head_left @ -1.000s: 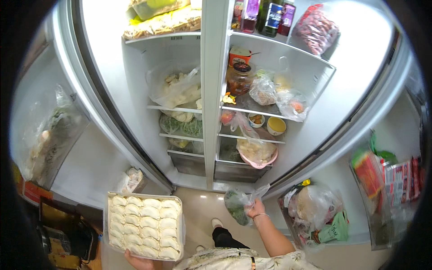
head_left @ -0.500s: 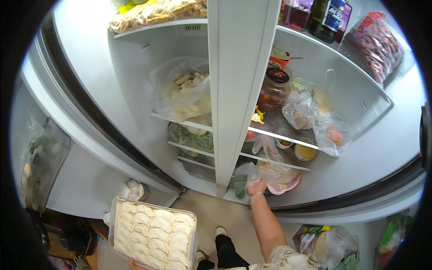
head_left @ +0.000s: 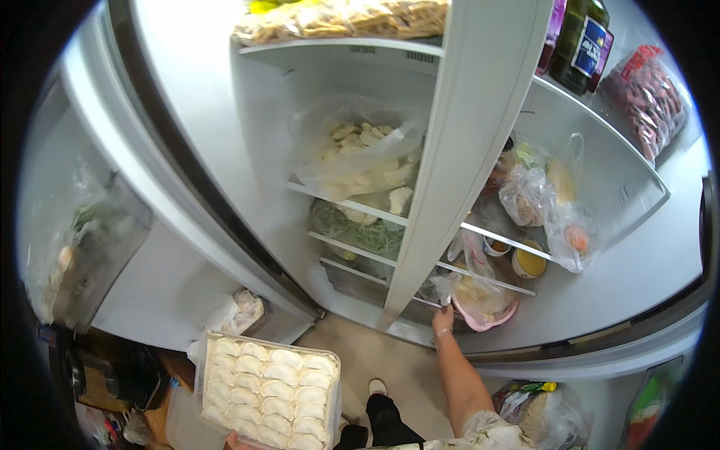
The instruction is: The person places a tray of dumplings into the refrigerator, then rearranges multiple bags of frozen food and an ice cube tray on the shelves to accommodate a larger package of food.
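Right hand (head_left: 442,319) raised to the front edge of a low refrigerator shelf (head_left: 495,279), its grip closed on a clear plastic bag (head_left: 444,285) just beside a pink bowl (head_left: 487,307); tray of dumplings (head_left: 266,390) held low at the person's left, the left hand (head_left: 234,442) barely visible under its near edge, its grip impossible to judge; above, bagged dumplings (head_left: 360,154) on a left-compartment shelf; bagged foods (head_left: 540,199) on the right; dark bottles (head_left: 581,41) in the top door rack.

Bright, even light; sharp centre; fisheye bending, dark rim
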The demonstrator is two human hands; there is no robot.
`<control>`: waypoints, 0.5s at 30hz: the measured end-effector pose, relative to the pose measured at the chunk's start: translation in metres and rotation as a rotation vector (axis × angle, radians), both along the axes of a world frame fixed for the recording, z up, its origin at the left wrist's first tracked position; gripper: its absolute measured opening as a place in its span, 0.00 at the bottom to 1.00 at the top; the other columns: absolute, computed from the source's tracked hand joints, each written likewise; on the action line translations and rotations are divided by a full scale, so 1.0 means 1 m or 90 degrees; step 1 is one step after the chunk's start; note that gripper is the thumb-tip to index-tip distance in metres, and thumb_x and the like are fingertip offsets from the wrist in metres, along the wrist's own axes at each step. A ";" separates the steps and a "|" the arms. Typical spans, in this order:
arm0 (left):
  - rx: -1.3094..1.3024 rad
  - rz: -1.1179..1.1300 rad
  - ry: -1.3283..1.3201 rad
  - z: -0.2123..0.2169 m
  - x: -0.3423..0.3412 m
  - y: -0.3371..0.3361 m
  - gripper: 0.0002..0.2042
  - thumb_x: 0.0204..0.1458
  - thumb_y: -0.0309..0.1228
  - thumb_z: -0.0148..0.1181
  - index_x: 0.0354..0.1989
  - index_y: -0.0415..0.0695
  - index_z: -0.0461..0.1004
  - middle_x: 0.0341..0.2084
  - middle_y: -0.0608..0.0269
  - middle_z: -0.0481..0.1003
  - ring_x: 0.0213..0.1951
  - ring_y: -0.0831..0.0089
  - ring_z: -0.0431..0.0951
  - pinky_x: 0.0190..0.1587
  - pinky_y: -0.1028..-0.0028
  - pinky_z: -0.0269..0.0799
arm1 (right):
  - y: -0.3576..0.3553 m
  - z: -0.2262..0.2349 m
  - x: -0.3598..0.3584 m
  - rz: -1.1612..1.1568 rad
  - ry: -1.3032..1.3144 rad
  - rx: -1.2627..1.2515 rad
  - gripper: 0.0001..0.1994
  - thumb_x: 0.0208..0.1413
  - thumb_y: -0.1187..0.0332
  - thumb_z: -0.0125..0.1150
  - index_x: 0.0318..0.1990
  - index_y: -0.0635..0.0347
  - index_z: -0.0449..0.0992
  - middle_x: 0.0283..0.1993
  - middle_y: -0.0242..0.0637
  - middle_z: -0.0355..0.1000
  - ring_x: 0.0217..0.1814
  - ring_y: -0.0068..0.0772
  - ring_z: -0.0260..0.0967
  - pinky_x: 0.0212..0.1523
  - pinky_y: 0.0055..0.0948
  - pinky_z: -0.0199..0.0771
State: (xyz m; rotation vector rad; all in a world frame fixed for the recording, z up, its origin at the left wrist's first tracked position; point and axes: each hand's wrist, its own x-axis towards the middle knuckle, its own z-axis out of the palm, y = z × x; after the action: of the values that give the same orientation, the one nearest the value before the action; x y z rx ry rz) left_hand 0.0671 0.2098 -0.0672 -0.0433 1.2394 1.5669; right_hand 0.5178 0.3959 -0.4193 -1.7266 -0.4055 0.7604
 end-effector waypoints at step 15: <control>0.185 -0.081 0.511 -0.088 -0.095 -0.073 0.20 0.52 0.36 0.47 0.50 0.35 0.65 0.45 0.50 0.71 0.44 0.56 0.71 0.42 0.63 0.71 | -0.035 0.117 -0.094 0.354 0.230 -0.127 0.09 0.57 0.65 0.52 0.41 0.59 0.70 0.37 0.40 0.72 0.40 0.33 0.71 0.37 0.32 0.73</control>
State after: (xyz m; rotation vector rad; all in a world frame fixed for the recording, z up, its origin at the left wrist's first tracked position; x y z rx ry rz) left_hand -0.0279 0.1371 -0.1547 0.9107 1.5484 1.6882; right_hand 0.4237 0.3614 -0.3020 -1.6221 -0.5822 1.5309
